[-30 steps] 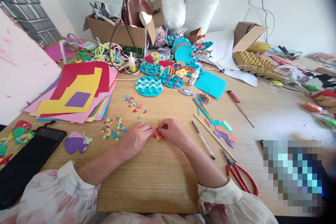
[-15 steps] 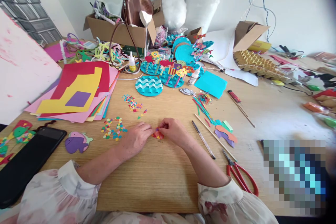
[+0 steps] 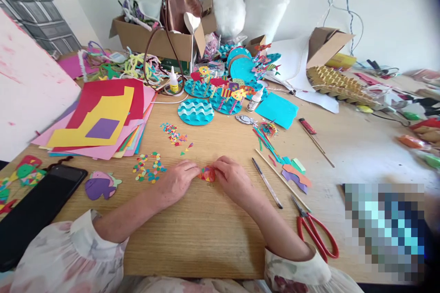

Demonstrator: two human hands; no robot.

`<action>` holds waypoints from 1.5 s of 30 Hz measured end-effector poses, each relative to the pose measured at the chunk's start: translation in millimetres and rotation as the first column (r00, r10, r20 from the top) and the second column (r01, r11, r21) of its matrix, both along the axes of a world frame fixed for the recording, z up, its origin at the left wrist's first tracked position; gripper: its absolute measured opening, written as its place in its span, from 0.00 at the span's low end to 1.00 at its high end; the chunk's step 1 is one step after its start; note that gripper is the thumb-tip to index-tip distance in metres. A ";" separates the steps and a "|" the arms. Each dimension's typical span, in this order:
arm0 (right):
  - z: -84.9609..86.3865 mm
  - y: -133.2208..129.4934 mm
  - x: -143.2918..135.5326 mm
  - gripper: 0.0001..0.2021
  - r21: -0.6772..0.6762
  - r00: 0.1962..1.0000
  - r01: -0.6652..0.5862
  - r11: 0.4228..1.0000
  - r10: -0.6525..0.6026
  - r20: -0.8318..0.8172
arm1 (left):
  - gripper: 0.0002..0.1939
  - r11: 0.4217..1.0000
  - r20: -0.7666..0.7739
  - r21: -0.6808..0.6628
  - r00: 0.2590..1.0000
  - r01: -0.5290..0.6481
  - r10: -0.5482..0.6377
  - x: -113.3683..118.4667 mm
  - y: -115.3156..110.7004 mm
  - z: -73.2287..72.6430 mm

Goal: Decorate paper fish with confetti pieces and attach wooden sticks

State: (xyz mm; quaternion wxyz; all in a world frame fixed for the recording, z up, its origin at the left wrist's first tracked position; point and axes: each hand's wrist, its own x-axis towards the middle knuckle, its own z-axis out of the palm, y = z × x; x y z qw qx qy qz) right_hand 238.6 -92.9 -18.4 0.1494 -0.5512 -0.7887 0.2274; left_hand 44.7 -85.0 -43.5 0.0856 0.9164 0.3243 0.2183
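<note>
Well beyond the orange cutout [image 3: 208,174], brown bag [image 3: 184,7] in box [image 3: 134,39].

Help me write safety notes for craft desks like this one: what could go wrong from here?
The small orange paper-like piece with coloured patches sits between the left hand and right hand; uneven pulling might bend it.

The flat round multicoloured paper-like dots lie loose beside the left hand, so a sideways sweep might scatter them.

The red-handled metal scissors lie close to the right arm's white floral fabric sleeve, which could snag them.

No readable text or labels.
</note>
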 end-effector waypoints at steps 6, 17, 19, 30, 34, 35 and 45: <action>0.1 -6.3 -1.1 0.16 0.053 0.993 -0.083 0.995 0.078 0.092 | 0.13 1.000 -0.006 0.015 1.000 0.023 -0.023 -5.4 -4.9 -1.2; -1.4 -6.7 -3.8 0.17 0.055 0.981 -0.093 0.994 0.082 0.174 | 0.13 0.999 -0.032 0.013 0.999 0.037 -0.037 -3.3 -5.9 -4.2; -0.3 -7.3 -4.5 0.17 0.051 0.980 -0.091 0.995 0.081 0.181 | 0.13 1.000 -0.042 0.001 0.999 0.031 -0.031 -3.3 -6.3 -3.3; 0.0 -7.9 -5.3 0.15 0.055 0.982 -0.086 0.995 0.076 0.171 | 0.13 0.999 -0.042 -0.020 0.999 0.030 -0.031 -2.1 -6.6 -3.4; 1.7 -6.5 -3.5 0.16 0.037 0.989 -0.075 0.997 0.069 0.134 | 0.13 0.999 -0.047 -0.012 0.998 0.035 -0.036 -2.6 -6.5 -4.9; 1.7 -6.4 -3.1 0.17 0.037 0.989 -0.077 0.996 0.072 0.127 | 0.13 0.999 -0.050 -0.012 0.998 0.035 -0.036 -2.8 -6.7 -4.9; -0.9 -7.8 -5.2 0.16 0.036 0.973 -0.086 0.996 0.076 0.217 | 0.13 1.000 -0.072 -0.012 0.997 0.024 -0.025 -1.9 -7.3 -1.9</action>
